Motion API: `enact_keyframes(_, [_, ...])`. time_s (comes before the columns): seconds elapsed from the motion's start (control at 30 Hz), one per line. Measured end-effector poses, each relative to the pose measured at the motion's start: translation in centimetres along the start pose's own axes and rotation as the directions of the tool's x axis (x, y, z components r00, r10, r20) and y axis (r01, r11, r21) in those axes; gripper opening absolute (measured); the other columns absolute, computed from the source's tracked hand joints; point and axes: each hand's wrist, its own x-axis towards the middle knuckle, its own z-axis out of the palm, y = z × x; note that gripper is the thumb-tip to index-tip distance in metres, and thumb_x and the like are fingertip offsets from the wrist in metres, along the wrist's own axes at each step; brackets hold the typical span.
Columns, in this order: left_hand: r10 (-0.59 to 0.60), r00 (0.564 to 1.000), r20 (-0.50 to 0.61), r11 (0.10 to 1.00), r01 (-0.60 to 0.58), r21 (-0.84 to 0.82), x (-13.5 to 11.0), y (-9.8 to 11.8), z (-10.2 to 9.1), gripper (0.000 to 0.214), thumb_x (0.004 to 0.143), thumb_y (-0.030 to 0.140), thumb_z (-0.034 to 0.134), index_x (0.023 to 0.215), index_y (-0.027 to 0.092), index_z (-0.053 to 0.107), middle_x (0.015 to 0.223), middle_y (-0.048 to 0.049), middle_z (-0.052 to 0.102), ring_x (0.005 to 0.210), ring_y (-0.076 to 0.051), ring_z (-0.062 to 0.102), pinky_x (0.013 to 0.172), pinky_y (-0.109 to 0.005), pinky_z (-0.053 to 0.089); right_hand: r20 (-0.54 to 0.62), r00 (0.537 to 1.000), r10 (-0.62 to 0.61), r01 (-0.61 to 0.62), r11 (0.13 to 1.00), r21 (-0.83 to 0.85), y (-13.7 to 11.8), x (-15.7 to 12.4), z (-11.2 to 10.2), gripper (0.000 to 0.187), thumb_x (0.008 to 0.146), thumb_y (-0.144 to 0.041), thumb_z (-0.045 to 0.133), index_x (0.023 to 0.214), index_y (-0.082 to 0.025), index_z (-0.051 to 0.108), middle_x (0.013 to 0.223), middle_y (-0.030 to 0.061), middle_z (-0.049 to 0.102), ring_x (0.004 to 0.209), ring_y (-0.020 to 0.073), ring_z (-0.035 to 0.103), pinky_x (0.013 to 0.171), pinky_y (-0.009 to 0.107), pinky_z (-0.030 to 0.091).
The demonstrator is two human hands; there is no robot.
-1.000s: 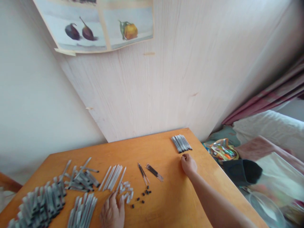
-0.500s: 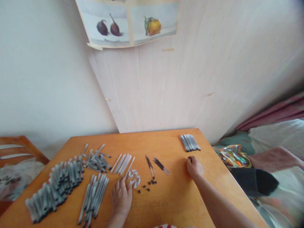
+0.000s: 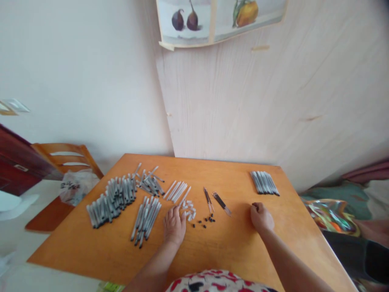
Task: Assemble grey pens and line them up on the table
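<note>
My left hand (image 3: 174, 224) lies on the orange table (image 3: 231, 251), fingers curled down at a cluster of small clear pen tips (image 3: 189, 207) and the near end of a row of clear tubes (image 3: 178, 190). My right hand (image 3: 261, 217) rests on the table in a loose fist; whether it holds anything is hidden. Between the hands lie ink refills (image 3: 216, 200) and small black caps (image 3: 206, 221). A neat row of finished pens (image 3: 264, 182) sits beyond my right hand.
Grey pen barrels lie in piles at the left (image 3: 111, 198), (image 3: 146, 215), (image 3: 148, 184). A wooden chair (image 3: 60, 162) with a plastic bag stands left of the table. A wood-grain panel and fruit pictures (image 3: 212, 16) are behind. A colourful bag (image 3: 330, 211) lies at the right.
The view has swung left, bringing the chair into sight. My left hand has crept forward to the clear tips; my right hand stays fisted in the same spot.
</note>
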Motion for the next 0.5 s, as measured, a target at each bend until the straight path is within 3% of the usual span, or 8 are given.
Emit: enact_keyframes(0.5, [0.032, 0.999, -0.031, 0.999, -0.032, 0.025, 0.5, -0.8, 0.6, 0.038, 0.093, 0.037, 0.046, 0.119, 0.013, 0.060, 0.115, -0.0158, 0.066, 0.107, -0.030, 0.059, 0.093, -0.043, 0.045, 0.032, 0.997, -0.073, 0.073, 0.997, 0.012, -2.5, -2.7, 0.9, 0.032, 0.095, -0.034, 0.040, 0.112, -0.024, 0.066, 0.108, 0.0077, 0.072, 0.098, 0.0211, 0.067, 0.075, 0.028, 0.045])
